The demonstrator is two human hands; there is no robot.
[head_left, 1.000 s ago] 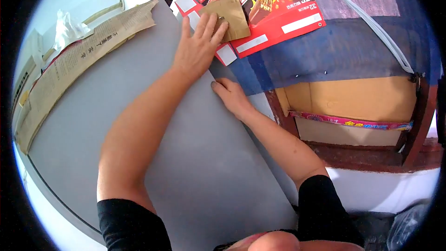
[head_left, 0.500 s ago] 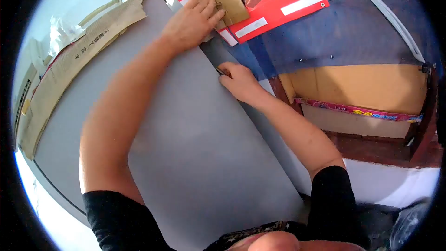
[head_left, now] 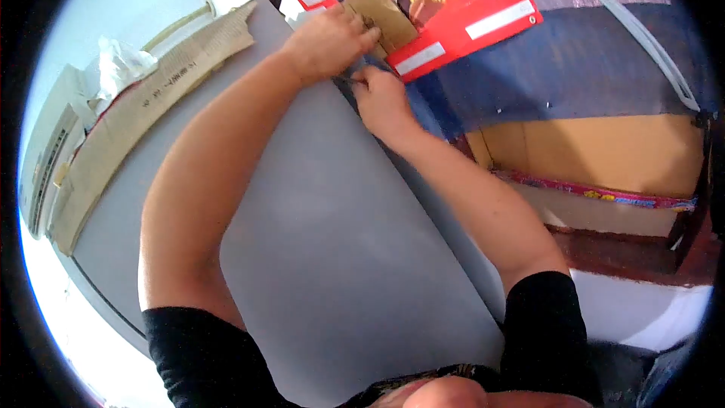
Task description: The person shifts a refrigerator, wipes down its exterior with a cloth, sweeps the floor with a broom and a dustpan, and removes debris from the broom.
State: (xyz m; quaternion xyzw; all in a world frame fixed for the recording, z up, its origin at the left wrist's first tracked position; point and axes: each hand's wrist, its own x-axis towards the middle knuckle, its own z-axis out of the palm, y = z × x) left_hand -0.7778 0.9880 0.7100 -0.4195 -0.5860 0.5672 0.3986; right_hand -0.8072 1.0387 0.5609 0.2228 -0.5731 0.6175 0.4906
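Up close, both forearms [head_left: 200,174] stretch over a broad grey panel [head_left: 340,249], presumably because the work sits at its far edge. Right hand [head_left: 384,104] there, thumb and finger pinched, apparently on a thin dark sliver [head_left: 349,79]. Just beyond, the left hand [head_left: 330,41], half-curled over brown cardboard [head_left: 384,13], perhaps steadying it; can't tell if it grips. The cardboard overlaps red packaging [head_left: 483,19].

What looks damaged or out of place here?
The long cardboard strip at left, along the grey surface, has a ragged upper end, as if torn. A small brown cardboard piece overlaps the red packaging at a slant, so it looks askew.
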